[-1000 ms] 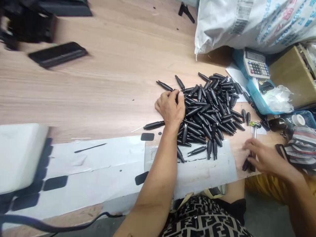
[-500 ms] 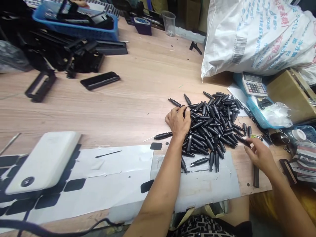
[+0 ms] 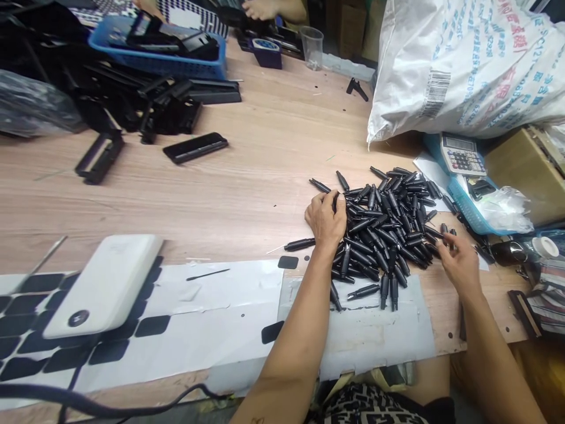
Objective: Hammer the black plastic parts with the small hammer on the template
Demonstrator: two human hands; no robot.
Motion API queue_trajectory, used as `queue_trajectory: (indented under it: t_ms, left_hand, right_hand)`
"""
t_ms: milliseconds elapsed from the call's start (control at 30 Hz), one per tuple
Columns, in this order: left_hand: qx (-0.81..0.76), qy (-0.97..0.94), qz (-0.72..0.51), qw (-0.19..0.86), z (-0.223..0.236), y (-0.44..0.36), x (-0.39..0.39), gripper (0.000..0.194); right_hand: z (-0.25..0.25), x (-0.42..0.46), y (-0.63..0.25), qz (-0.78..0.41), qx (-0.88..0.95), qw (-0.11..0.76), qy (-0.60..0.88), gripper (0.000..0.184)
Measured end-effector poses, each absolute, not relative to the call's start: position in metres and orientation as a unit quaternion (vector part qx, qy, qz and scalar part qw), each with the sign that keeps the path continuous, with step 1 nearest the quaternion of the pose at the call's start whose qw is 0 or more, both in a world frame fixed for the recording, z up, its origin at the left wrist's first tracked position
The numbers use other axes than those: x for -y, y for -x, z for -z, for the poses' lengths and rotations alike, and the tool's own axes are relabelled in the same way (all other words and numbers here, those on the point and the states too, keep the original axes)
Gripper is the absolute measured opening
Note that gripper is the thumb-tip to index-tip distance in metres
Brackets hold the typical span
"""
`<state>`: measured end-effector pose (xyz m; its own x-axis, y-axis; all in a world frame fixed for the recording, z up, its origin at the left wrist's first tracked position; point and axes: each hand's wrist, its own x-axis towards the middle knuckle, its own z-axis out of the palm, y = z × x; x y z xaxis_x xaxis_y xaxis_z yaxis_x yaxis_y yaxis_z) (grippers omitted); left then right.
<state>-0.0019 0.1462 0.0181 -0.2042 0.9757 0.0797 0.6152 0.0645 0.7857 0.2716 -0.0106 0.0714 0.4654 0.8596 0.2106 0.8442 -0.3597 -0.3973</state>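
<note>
A heap of slim black cylindrical plastic parts [image 3: 379, 224], with narrowed or notched ends, lies on the table in front of me. My left hand [image 3: 326, 219] rests at the heap's left edge, fingers curled; whatever is under them is hidden. On the other side, my right hand [image 3: 459, 262] has its thumb and fingers closed at the tip of a black cylindrical part [image 3: 434, 232] on the heap's right edge. Single parts lie around the heap, one of them [image 3: 300, 244] just left of my left wrist.
A white power bank [image 3: 106, 285] lies at left on a sheet with black pads. Black plastic frames [image 3: 99, 156] and a blue basket [image 3: 159, 62] stand farther back. A big white sack [image 3: 463, 70], calculator [image 3: 462, 156] and blue tray [image 3: 470, 206] border the right. Another person's hand [image 3: 260, 9] shows at the top.
The view has shifted, so the table things appear farther right. My right hand has moved in closer to the heap's right edge. My left hand stays at the left edge.
</note>
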Motion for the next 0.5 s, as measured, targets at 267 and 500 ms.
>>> queue_trajectory:
  t_ms: [267, 500]
  left_hand:
    - [-0.65, -0.575, -0.437, 0.237, -0.007, 0.005, -0.151, 0.029]
    - [-0.6, -0.585, -0.518, 0.172, -0.019, 0.009, -0.147, 0.026]
  right_hand:
    - [-0.038, 0.152, -0.277, 0.131, 0.48, 0.22, 0.839, 0.044]
    - [-0.016, 0.159, -0.279, 0.124, 0.467, 0.306, 0.82, 0.04]
